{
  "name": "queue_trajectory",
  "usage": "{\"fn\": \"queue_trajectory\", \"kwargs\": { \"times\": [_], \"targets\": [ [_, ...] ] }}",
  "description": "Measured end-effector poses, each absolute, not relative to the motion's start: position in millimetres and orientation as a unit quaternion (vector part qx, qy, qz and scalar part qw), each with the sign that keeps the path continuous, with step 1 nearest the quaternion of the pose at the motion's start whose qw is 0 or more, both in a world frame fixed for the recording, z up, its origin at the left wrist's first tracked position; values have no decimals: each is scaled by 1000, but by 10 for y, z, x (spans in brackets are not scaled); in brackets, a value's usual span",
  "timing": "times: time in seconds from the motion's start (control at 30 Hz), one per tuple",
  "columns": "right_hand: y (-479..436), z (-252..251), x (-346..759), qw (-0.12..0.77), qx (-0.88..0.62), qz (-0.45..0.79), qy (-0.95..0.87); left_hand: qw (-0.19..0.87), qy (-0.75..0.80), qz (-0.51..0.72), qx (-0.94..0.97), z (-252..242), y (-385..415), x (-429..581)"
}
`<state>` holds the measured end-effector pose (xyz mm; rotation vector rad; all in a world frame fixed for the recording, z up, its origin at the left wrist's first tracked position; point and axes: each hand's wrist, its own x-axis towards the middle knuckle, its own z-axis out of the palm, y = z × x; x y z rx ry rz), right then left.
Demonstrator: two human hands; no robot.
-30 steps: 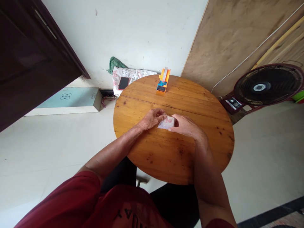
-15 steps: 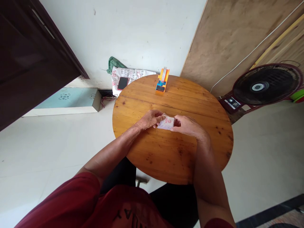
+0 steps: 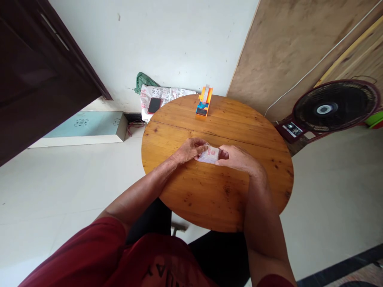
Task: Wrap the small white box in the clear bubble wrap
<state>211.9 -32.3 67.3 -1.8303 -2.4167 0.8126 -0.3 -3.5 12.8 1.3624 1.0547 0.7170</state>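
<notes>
A small pale box in clear plastic wrap [image 3: 211,154], with red print on its upper face, is held between my two hands just over the round wooden table. My left hand [image 3: 193,150] grips its left end, the thumb lying on the wrap. At the right end, my right hand [image 3: 235,156] has it between thumb and fingers. The far fingertips of both hands are partly hidden.
An orange and blue tape dispenser [image 3: 204,101] stands at the far edge of the round table [image 3: 203,199]. Behind the table's left edge, a phone [image 3: 154,105] lies on a printed white sack [image 3: 173,93]. A fan [image 3: 329,108] is at the right.
The left fingers have drawn in closer around the wrap at the box's left end. Otherwise the hands and the box stay almost where they were.
</notes>
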Motion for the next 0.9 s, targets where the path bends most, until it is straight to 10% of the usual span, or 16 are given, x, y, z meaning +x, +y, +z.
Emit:
{"fn": "queue_trajectory", "kwargs": {
  "times": [0.9],
  "targets": [
    [-305,646,2303,74,-568,333,-749,610,453,322,565,-2,41,-20]
  ]
}}
